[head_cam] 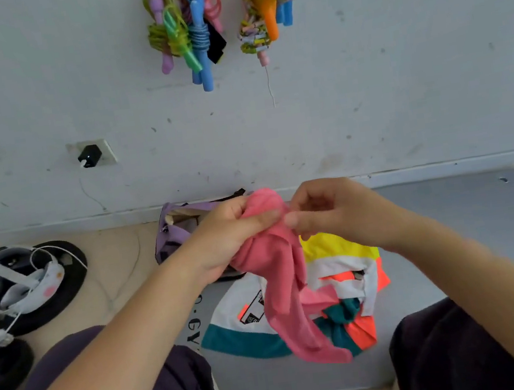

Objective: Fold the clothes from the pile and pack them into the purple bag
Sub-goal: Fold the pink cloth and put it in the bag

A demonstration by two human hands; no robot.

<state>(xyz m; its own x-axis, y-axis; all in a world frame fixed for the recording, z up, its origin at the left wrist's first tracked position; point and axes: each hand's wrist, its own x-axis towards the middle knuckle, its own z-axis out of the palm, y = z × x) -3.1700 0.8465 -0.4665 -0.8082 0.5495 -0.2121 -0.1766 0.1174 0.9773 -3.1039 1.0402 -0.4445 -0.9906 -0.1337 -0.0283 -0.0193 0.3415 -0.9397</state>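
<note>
Head view: the left hand grips a bunched pink garment, and the right hand pinches its top edge beside it. It hangs over the pile on a grey mat; the purple bag sits behind the left hand.

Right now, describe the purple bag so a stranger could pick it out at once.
Start at the grey wall and drop to its base, below the hanging bundles of coloured skipping ropes. There the soft lilac fabric bag sits on the floor, mouth open, partly hidden behind the left hand. It is the only purple thing beside the bright clothes pile.
</note>
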